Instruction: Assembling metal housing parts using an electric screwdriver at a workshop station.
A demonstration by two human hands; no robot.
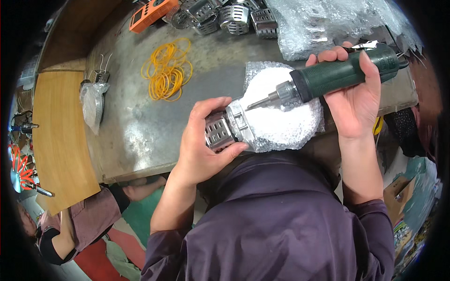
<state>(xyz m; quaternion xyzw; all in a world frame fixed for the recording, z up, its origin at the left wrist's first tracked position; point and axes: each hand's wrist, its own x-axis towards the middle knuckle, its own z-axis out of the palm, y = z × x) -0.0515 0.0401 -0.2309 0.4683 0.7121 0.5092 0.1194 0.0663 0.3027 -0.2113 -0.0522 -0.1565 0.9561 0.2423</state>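
Observation:
My left hand (199,138) is closed round a slotted shiny metal cage (219,131), thumb below and fingers above. The cage joins a metal collar (238,119) at the edge of a round, bright white piece (274,112) in bubble wrap. My right hand (354,103) grips a dark green electric screwdriver (340,75), held nearly level above the white piece. Its bit (260,102) points left, with the tip at the collar. Whether the tip touches a screw is too small to tell. Glare hides the white piece's surface.
Yellow rubber bands (169,70) lie in a loose pile on the metal bench (126,110). Several slotted metal cages (234,19), an orange device (152,15) and bubble wrap (323,28) line the far side. A wrapped part (93,100) lies left, near a wooden panel (61,136). Another person (89,220) is at lower left.

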